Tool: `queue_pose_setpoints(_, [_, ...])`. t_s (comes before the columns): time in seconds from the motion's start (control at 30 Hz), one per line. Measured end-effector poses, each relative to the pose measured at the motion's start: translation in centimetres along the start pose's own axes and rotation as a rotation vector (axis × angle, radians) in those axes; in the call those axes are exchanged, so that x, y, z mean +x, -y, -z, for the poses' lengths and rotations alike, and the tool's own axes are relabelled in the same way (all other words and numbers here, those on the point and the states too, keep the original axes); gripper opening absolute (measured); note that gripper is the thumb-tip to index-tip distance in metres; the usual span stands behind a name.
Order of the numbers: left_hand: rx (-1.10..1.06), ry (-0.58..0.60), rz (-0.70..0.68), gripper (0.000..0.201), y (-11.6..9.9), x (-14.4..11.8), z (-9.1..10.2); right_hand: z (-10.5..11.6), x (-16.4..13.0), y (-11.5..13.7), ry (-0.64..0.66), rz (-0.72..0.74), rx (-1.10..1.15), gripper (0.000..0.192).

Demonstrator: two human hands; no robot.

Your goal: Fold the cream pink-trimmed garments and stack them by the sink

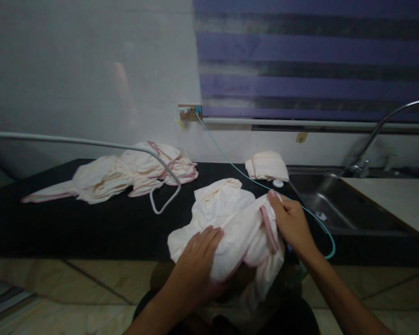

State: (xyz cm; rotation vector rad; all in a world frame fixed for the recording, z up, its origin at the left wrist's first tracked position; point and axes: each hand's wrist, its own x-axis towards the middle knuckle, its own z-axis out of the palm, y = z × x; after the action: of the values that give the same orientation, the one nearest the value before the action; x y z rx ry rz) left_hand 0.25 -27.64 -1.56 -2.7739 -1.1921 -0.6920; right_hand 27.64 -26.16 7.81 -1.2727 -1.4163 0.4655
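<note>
A person's two bare hands work a pale cream cloth (230,223) with pink trim at the near edge of a black bench (91,223), seen from above and behind the hands. The cloth lies crumpled, partly on the bench and partly hanging over its front edge toward the person's lap.

The left hand (199,260) lies palm down on the lower left part of the cloth, fingers spread and curled a little over a fold, pressing rather than pinching. The right hand (291,221) grips the cloth's right side beside a pink-edged seam, fingers closed around the fabric (the thumb is hidden behind the folds).

A thin teal cord (230,160) runs from a wall socket (189,112) down across the bench, passes behind the right hand and loops off the front edge. A small white round object (278,184) sits on the bench just beyond the right hand.

Farther back, a neatly folded stack of the same cloths (267,165) rests near the wall. To the left, well apart, an untidy heap of cloths (125,174) spreads across the bench, with a grey metal rod (91,143) curving over it.

At the right, a steel sink (321,195) is set into the bench, with a curved tap (380,128) above it. A purple striped blind (314,56) hangs on the wall behind.
</note>
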Motion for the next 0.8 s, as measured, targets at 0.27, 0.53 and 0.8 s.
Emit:
queue_pose_setpoints(0.27, [-0.168,0.082,-0.23,0.052,3.1,-1.6,-0.1,-0.5,-3.6,-1.2,0.64,0.223,-0.132,0.044])
queue_pose_setpoints(0.53, [-0.452,0.451,-0.001,0.055,2.4,0.6,5.3,-2.4,-8.2,-6.7,0.804,0.445,-0.62,0.083])
queue_pose_setpoints(0.8, [-0.09,0.475,-0.33,0.092,5.6,-1.0,3.9,-0.3,-7.7,-6.8,0.631,0.382,-0.301,0.041])
